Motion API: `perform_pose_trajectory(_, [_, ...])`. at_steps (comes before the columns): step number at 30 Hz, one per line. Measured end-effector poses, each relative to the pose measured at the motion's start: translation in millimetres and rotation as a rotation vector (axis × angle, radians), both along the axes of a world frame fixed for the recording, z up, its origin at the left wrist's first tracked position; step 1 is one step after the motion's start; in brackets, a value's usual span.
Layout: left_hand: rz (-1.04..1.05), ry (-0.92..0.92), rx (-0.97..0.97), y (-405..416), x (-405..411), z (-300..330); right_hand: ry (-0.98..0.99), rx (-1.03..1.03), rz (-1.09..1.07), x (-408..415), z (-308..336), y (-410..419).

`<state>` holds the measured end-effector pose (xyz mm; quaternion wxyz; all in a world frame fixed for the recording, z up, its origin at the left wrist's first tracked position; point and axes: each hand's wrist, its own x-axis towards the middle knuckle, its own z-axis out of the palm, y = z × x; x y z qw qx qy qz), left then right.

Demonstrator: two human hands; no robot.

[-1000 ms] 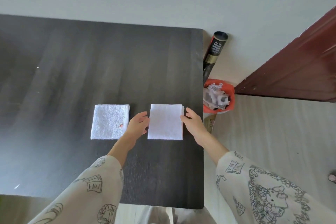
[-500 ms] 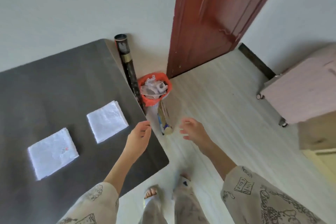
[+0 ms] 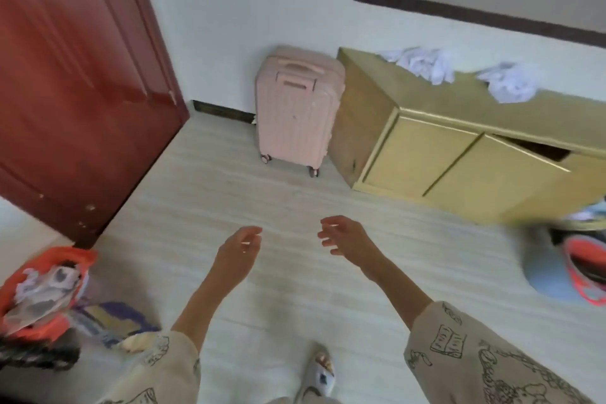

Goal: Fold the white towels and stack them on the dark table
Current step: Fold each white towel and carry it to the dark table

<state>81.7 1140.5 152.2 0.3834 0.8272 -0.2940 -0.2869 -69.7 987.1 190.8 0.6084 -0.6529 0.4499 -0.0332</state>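
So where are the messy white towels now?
Head view, upper right: two crumpled white towels lie on the yellow cabinet, right of the pink suitcase.

No legible text, apparently.

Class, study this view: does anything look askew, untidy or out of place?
Yes. The right-hand door of the yellow cabinet hangs tilted, leaving a dark gap at its top. Two crumpled white towels lie unfolded on the cabinet. Both hands are empty.
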Motion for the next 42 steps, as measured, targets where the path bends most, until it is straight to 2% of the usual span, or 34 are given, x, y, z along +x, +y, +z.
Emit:
perform_pose_trajectory(5, [-0.259, -0.005, -0.062, -160, -52, 19, 0.015, -0.115, -0.177, -75, 20, -128])
perform_pose_trajectory(9, [-0.405, -0.044, -0.069, -261, -65, 29, -0.012, -0.125, -0.301, -106, 21, -206])
perform_pose_trajectory(20, [-0.606, -0.01, 0.02, -521, -48, 2, -0.005, -0.121, -0.457, -94, 1, -444])
perform_pose_trajectory(27, [-0.594, -0.025, 0.091, -672, -4, 7, 0.017, -0.111, -0.472, -62, 2, -594])
perform_pose_trajectory(32, [-0.607, 0.007, 0.17, -751, 4, -16, 0.039, -0.034, -0.482, -53, -19, -679])
perform_pose_trajectory(37, [-0.527, 0.04, 0.257, -828, -3, -41, 0.048, 0.01, -0.475, -46, -42, -772])
perform_pose_trajectory(42, [-0.302, 0.203, 0.326, -906, -12, -60, 0.086, 0.069, -0.376, -40, -57, -866])
